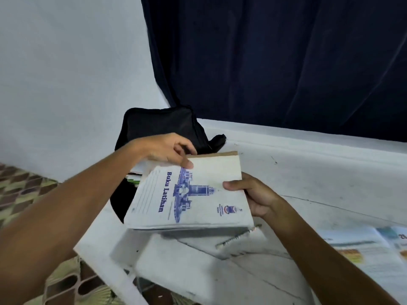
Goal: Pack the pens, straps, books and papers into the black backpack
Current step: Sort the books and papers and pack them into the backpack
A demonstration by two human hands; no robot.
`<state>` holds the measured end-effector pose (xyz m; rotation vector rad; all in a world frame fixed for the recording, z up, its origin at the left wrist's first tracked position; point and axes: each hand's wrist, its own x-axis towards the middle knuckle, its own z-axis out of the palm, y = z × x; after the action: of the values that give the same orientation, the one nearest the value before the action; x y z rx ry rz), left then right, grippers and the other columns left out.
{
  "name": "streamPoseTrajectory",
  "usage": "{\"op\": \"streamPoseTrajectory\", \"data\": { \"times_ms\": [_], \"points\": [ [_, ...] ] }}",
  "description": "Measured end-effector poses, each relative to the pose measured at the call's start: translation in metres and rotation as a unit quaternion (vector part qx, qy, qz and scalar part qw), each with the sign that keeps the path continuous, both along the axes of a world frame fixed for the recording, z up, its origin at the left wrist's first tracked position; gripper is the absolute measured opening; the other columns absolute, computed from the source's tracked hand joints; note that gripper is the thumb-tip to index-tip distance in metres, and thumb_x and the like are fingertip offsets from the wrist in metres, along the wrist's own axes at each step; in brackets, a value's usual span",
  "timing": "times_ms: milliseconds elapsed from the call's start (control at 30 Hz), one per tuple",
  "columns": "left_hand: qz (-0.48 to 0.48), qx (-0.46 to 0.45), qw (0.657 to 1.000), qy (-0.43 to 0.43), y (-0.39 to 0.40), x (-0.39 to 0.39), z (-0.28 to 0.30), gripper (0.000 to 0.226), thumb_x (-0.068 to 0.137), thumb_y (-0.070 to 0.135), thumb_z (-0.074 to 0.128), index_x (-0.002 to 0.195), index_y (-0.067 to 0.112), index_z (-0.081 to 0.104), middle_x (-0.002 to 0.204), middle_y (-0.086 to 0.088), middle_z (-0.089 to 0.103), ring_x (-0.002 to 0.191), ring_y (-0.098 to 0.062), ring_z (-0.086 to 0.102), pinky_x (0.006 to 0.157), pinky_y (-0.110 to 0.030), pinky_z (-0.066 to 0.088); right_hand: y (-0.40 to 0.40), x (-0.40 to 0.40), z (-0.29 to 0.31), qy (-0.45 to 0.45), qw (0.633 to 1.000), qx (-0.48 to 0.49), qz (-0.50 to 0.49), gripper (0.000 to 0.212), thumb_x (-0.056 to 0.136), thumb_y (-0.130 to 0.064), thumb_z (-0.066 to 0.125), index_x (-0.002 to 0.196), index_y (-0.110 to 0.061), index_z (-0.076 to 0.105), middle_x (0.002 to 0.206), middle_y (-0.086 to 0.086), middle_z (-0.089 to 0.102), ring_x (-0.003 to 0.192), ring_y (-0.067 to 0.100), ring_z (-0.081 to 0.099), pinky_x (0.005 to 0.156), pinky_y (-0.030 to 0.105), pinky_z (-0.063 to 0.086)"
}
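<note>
Backpack (163,126) mouth partly blocked by the exercise book (191,194) held over it and papers (136,172) already inside. Curtain (275,58) hangs close behind. Bare table (308,168) to the right; open magazine (370,249) occupies the near-right edge.

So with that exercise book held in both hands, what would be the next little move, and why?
Probably slide the exercise book leftward and down into the black backpack. Both the left hand and right hand grip its edges above the white table, and the bag's mouth seems open just beyond its far-left corner, with other books already showing inside.
</note>
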<state>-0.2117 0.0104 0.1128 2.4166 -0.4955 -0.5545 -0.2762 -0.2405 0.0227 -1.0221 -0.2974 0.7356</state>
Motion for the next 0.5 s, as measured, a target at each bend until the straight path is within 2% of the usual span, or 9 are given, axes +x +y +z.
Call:
{"op": "streamPoseTrajectory", "data": {
  "times_ms": [67,133,233,300,400,467,500],
  "points": [
    [0.088,-0.033,0.986,-0.14,0.027,0.014,-0.001,0.029,0.074,0.039,0.08,0.099,0.029,0.068,0.088,0.003,0.073,0.085,-0.015,0.069,0.085,-0.029,0.051,0.018,-0.003,-0.003,0.037,0.998,0.005,-0.048,0.079,0.056,-0.007,0.086,0.129,-0.001,0.056,0.127,0.024,0.061,0.106,0.036,0.066,0.08,0.046,0.058],
    [0.155,-0.048,0.952,-0.261,0.057,0.028,-0.009,0.014,0.083,0.027,0.076,0.093,0.02,0.069,0.087,-0.004,0.071,0.08,-0.018,0.067,0.084,-0.031,0.052,0.034,-0.003,-0.005,0.082,0.991,0.015,-0.103,0.078,0.055,-0.003,0.085,0.127,-0.001,0.058,0.126,0.023,0.062,0.106,0.036,0.066,0.08,0.047,0.058],
    [0.146,-0.001,0.939,-0.312,0.097,0.052,-0.03,0.014,0.082,0.019,0.076,0.093,0.015,0.068,0.088,-0.005,0.067,0.084,-0.022,0.065,0.085,-0.037,0.053,0.054,0.0,-0.012,0.144,0.975,0.024,-0.169,0.061,0.071,0.0,0.068,0.131,0.002,0.056,0.124,0.023,0.064,0.103,0.037,0.067,0.078,0.047,0.059],
    [0.09,0.072,0.934,-0.338,0.116,0.07,-0.048,0.027,0.081,0.026,0.077,0.105,0.016,0.067,0.099,-0.003,0.065,0.1,-0.024,0.059,0.089,-0.04,0.049,0.066,0.003,-0.017,0.164,0.967,0.022,-0.195,0.053,0.077,0.001,0.06,0.131,0.003,0.056,0.123,0.024,0.064,0.102,0.037,0.067,0.077,0.046,0.06],
    [0.03,0.186,0.906,-0.379,0.128,0.097,-0.077,0.063,0.078,0.05,0.073,0.131,0.021,0.056,0.129,-0.004,0.052,0.123,-0.027,0.043,0.101,-0.047,0.04,0.085,0.007,-0.027,0.195,0.955,0.019,-0.222,0.061,0.069,0.001,0.07,0.128,0.005,0.058,0.121,0.025,0.064,0.098,0.039,0.069,0.072,0.045,0.06],
    [0.009,0.263,0.872,-0.413,0.138,0.12,-0.094,0.079,0.073,0.063,0.069,0.137,0.02,0.052,0.134,-0.011,0.048,0.123,-0.034,0.043,0.098,-0.053,0.039,0.099,0.012,-0.035,0.21,0.947,0.026,-0.241,0.077,0.053,0.004,0.082,0.127,0.006,0.059,0.122,0.025,0.064,0.099,0.04,0.068,0.072,0.046,0.06],
    [0.001,0.279,0.858,-0.431,0.141,0.129,-0.1,0.082,0.07,0.069,0.065,0.132,0.017,0.056,0.127,-0.014,0.052,0.116,-0.037,0.049,0.091,-0.054,0.043,0.105,0.013,-0.037,0.216,0.944,0.034,-0.248,0.086,0.045,0.002,0.087,0.126,0.006,0.06,0.122,0.025,0.064,0.101,0.041,0.068,0.072,0.047,0.06]
  ]
}}
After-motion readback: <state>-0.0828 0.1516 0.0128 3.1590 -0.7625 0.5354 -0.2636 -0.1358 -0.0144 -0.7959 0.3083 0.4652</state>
